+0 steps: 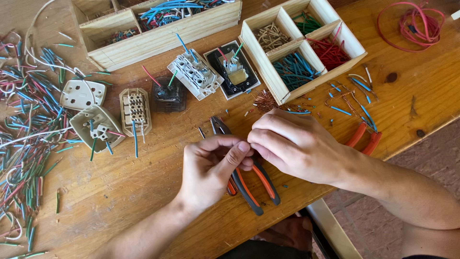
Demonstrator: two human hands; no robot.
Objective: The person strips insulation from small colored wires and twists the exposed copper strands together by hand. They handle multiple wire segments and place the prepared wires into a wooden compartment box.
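Both hands meet just above the black-and-orange pliers (249, 184), which lie on the bench (120, 192) with their jaws pointing away from the person and their handles toward the near edge. The left hand (211, 165) pinches thumb against forefinger in a narrow grip, and the right hand (292, 144) curls its fingertips in to the same spot; whatever they pinch between them is too small and hidden to make out, probably a bit of fine wire. It lies between the two grips, equally near both. Beyond the pliers, farther from the person, a tuft of bare copper strands (264, 100) sits beside a pale wooden divided tray (306, 86) holding sorted blue, red, green and tan wire offcuts. Left of the pliers stands a row of opened plastic sockets (135, 111), cream and black, with short wires sticking out. A second orange-handled tool (365, 138) lies to the right.
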